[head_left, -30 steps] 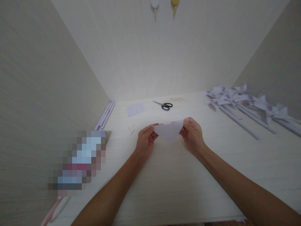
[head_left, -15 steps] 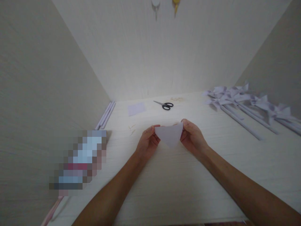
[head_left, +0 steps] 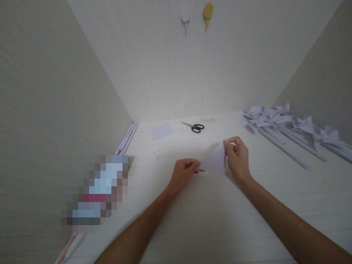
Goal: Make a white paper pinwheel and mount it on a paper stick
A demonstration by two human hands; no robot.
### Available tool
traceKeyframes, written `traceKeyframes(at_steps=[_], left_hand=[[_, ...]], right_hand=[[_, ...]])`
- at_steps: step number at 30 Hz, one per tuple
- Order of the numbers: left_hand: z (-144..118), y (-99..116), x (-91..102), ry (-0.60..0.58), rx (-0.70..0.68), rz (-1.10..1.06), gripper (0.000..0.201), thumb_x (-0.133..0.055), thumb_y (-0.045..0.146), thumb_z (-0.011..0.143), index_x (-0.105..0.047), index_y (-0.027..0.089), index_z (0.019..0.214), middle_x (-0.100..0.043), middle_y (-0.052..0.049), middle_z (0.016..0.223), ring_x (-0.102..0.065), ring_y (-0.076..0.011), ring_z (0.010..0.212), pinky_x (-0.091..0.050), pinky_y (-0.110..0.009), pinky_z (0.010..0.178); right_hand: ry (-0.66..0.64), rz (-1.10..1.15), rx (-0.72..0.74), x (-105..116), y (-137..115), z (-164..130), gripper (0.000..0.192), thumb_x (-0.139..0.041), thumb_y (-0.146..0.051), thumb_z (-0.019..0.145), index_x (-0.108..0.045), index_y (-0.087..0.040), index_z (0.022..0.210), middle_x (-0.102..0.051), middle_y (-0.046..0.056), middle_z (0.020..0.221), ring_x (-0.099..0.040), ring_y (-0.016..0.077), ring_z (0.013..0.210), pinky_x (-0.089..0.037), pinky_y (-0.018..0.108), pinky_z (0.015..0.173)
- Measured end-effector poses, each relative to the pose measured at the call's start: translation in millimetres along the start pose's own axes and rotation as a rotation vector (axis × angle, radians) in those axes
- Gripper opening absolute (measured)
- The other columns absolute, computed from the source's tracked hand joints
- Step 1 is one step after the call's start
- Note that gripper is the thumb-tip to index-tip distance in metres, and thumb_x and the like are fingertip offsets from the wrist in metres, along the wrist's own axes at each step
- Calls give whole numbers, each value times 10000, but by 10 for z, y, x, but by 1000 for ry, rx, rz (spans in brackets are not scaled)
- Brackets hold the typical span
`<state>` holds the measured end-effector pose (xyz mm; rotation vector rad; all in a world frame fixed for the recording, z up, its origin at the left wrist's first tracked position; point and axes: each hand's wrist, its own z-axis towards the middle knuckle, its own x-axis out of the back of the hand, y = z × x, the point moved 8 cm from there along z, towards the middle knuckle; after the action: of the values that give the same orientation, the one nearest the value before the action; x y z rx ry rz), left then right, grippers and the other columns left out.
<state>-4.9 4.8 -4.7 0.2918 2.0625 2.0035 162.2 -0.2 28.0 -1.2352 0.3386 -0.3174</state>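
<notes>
A pale, folded piece of paper (head_left: pixel 215 160) is stretched between my two hands above the table, its outline roughly triangular. My left hand (head_left: pixel 186 170) pinches its narrow left corner between thumb and fingers. Its upper right corner is gripped by my right hand (head_left: pixel 237 157), with the thumb and forefinger closed on it. Beyond the hands lie scissors (head_left: pixel 194 127) with black handles, blades pointing left. To their left rests a flat, pale square sheet of paper (head_left: pixel 162 131).
Several paper pinwheels (head_left: pixel 277 119) on rolled sticks are heaped at the right. Rolled paper sticks (head_left: pixel 127 138) lie at the left wall, behind a blurred-out object (head_left: pixel 101 183) with a cable. Small scraps (head_left: pixel 157 154) lie on the table. Two hooks, one yellow (head_left: pixel 208 11), hang on the back wall.
The paper has been turned from point-down to sideways. My right hand has moved right, and my left hand has shifted right and closer to me. The view has tilted up slightly.
</notes>
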Motion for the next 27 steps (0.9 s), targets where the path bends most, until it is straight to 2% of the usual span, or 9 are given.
traceKeyframes(at_steps=[3, 6, 11, 16, 19, 22, 27], left_hand=[[-40, 24, -74, -54, -57, 176, 246, -535, 344, 695, -616, 132, 599, -568, -11, 575, -497, -103, 541, -375, -212, 516], [-74, 85, -90, -35, -134, 318, 299, -487, 374, 722, -556, 138, 552, -489, 19, 532, -404, -82, 512, -309, -206, 489], [-101, 160, -70, 21, -191, 407, 330, -457, 384, 740, -505, 142, 521, -411, 31, 503, -348, -79, 509, -267, -214, 487], [-98, 152, -18, 76, -181, 422, 325, -465, 370, 741, -526, 135, 525, -401, 25, 494, -342, -80, 499, -261, -218, 478], [-95, 151, 9, 107, -180, 425, 328, -459, 370, 744, -541, 134, 531, -396, 23, 486, -334, -80, 493, -259, -217, 470], [-92, 158, 8, 117, -187, 444, 329, -458, 357, 745, -539, 133, 518, -388, 23, 479, -328, -78, 489, -256, -215, 466], [-93, 171, -13, 113, -204, 449, 312, -458, 349, 744, -569, 135, 545, -413, 19, 478, -335, -77, 481, -261, -209, 456]], right_hand=[[-51, -145, 94, -77, -116, -75, 164, -487, -335, 767, -439, -213, 670, -295, -84, 418, -262, 75, 357, -168, 219, 366], [-98, -256, 156, -168, -163, -148, 150, -469, -298, 777, -445, -205, 662, -277, -78, 440, -244, 78, 385, -174, 228, 385], [-95, -232, 136, -201, -154, -180, 137, -466, -283, 772, -440, -205, 663, -292, -78, 447, -247, 77, 392, -173, 227, 385], [-154, -14, -69, -261, 33, -172, 169, -535, -327, 724, -448, -204, 649, -311, -94, 415, -237, 57, 353, -152, 201, 352], [-268, 136, -230, -382, 182, -230, 212, -631, -328, 638, -473, -186, 637, -465, -69, 477, -374, 60, 384, -266, 187, 365], [-349, 151, -334, -462, 283, -296, 211, -688, -303, 568, -547, -156, 624, -559, -23, 533, -481, 96, 446, -359, 215, 412], [-281, 264, -454, -438, 359, -285, 180, -697, -296, 550, -614, -140, 582, -598, 6, 514, -504, 114, 430, -388, 242, 421]])
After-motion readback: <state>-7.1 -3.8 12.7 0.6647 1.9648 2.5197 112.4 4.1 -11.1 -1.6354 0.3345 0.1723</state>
